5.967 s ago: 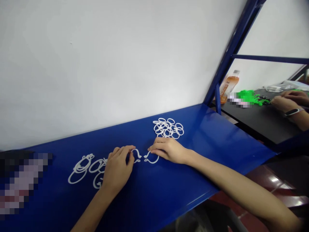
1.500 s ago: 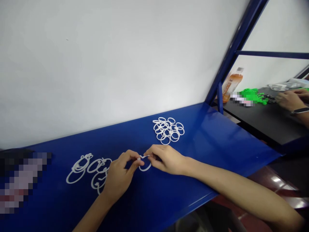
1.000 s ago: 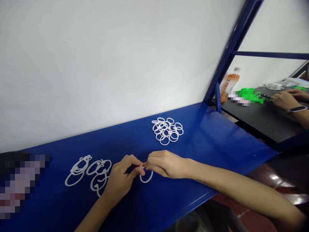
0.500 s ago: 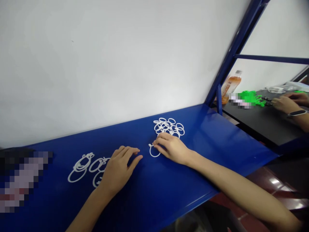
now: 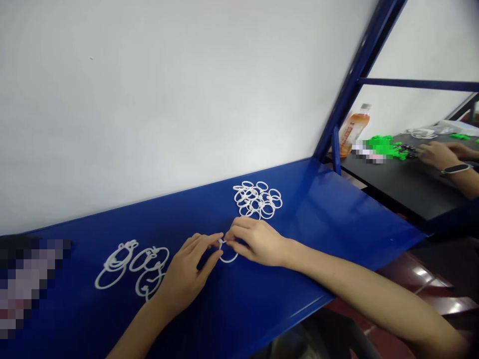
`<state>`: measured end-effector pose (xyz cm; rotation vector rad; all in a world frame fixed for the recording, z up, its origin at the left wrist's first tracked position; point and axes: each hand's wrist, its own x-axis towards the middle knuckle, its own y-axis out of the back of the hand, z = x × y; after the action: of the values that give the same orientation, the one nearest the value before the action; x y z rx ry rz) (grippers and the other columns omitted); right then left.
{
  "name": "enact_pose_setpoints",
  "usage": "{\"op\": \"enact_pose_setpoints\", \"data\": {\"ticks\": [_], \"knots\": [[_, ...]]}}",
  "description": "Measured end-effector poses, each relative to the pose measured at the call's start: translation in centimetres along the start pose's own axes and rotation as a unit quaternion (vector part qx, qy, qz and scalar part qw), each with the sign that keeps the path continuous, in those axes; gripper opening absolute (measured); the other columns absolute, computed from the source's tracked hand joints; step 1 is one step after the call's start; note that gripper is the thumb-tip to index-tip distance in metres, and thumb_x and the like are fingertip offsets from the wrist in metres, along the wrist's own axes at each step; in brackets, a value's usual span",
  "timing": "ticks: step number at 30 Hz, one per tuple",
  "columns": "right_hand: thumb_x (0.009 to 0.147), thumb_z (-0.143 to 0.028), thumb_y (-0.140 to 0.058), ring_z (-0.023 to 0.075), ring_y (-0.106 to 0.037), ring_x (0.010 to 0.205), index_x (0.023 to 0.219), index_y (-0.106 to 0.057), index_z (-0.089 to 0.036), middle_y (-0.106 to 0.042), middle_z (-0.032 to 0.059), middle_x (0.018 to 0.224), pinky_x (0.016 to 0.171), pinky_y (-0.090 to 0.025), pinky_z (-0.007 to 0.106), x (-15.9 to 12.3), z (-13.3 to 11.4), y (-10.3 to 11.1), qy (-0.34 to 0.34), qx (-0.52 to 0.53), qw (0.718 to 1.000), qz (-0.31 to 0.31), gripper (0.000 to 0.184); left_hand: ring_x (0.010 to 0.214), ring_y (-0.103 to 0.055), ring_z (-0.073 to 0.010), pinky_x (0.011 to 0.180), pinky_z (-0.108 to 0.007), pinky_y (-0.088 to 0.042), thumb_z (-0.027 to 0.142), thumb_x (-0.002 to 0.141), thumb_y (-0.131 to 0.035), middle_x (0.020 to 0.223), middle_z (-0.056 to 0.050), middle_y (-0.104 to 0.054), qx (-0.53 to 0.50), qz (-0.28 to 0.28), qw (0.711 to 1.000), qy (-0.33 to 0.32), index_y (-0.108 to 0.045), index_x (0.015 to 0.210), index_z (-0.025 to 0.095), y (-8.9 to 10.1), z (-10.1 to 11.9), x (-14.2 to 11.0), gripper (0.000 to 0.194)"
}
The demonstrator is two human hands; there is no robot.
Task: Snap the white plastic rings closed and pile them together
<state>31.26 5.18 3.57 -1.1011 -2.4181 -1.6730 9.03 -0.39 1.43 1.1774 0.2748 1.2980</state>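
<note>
Two hands at one white ring; bottle label illegible.

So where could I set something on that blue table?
The blue table is bare right of the far ring pile and on the near side of the held ring. Crowded: around loose rings at left and between the left hand and right hand.

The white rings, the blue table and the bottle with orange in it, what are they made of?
White rings: probably plastic, with a smooth finish; they look thin, evenly white and shaped with little knobs.
Blue table: perhaps painted metal, glossy, because light shines off its even colour.
Bottle: likely clear plastic, shiny; orange shows through, though glass is possible.
</note>
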Motion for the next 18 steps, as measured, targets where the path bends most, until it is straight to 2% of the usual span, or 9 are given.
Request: {"op": "enact_pose_setpoints", "data": {"ticks": [5, 12, 18], "knots": [[0.099, -0.024, -0.053, 0.0163, -0.059, 0.084, 0.104, -0.065, -0.016, -0.063, 0.0064, 0.095, 0.073, -0.052, 0.028, -0.03, -0.16, -0.32, 0.013, 0.003, 1.000, -0.018, 0.015, 0.090, -0.069, -0.0175, 0.082, -0.031, -0.055, 0.035, 0.096, -0.054, 0.094, -0.001, -0.074, -0.011, 0.014, 1.000, 0.009, -0.066, 0.099, 0.024, -0.11, 0.33, 0.12, 0.017], [0.099, -0.024, -0.053, 0.0159, -0.059, 0.085, 0.104, -0.065, -0.016, -0.063, 0.0061, 0.096, 0.073, -0.051, 0.028, 0.00, -0.22, -0.34, 0.006, 0.008, 0.999, -0.033, 0.014, 0.086, -0.069, -0.0173, 0.078, -0.029, -0.056, 0.035, 0.094, -0.055, 0.091, -0.001, -0.072, -0.009, 0.015, 1.000, 0.015, -0.067, 0.096, 0.025, -0.05, 0.40, 0.03, 0.016], [0.097, -0.025, -0.057, 0.0145, -0.060, 0.081, 0.102, -0.064, -0.017, -0.064, 0.0042, 0.093, 0.073, -0.051, 0.027, 0.03, -0.10, -0.24, -0.007, 0.062, 0.997, -0.039, 0.011, 0.083, -0.067, -0.0149, 0.078, -0.025, -0.054, 0.030, 0.094, -0.057, 0.088, 0.001, -0.071, -0.016, 0.023, 1.000, -0.008, -0.066, 0.097, 0.024, -0.02, 0.56, 0.01, 0.011]]}}
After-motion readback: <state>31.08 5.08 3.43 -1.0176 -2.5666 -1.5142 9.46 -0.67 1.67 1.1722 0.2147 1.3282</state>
